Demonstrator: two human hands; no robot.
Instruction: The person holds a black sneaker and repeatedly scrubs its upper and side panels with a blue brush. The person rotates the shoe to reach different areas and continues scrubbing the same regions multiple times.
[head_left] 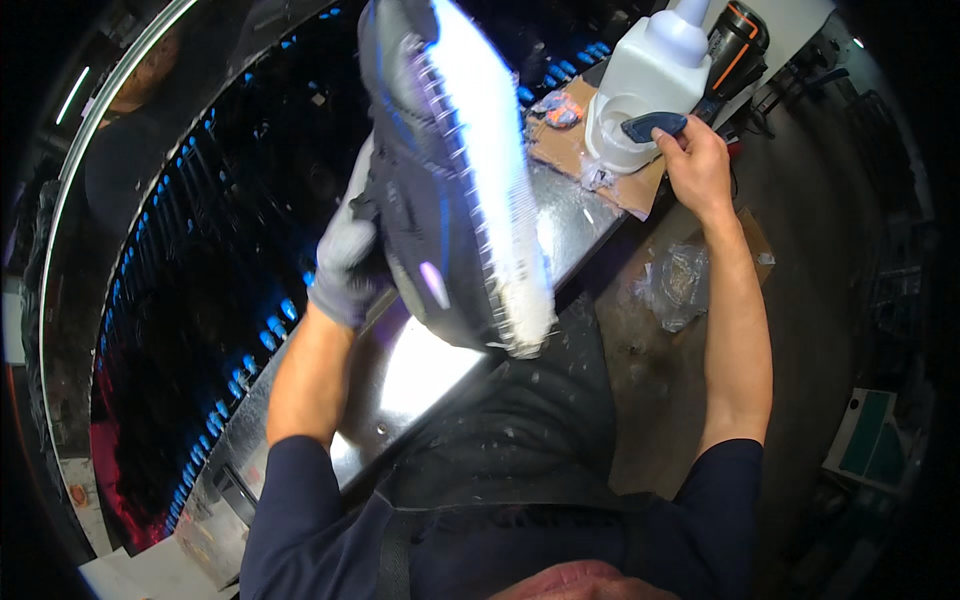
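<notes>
My left hand (345,262), in a grey glove, grips a dark shoe upper (425,185) from its left side. The upper is tilted so that its pale, brightly lit underside and the stitches along its edge show. Part of the gloved fingers is hidden behind it. My bare right hand (698,168) pinches a dark blue flat-handled tool (652,127) at the upper right. The tool's far end is over the open cup (612,150) at the foot of a white plastic bottle (655,72). I cannot tell whether it touches the cup's contents.
Beneath the bottle lies stained cardboard (560,150) with a crumpled orange and blue lump (558,109). A black and orange canister (737,45) stands beside the bottle. A metal ledge (575,225) borders the dark, blue-lit rack (200,290). Clear plastic (683,285) lies in a carton below.
</notes>
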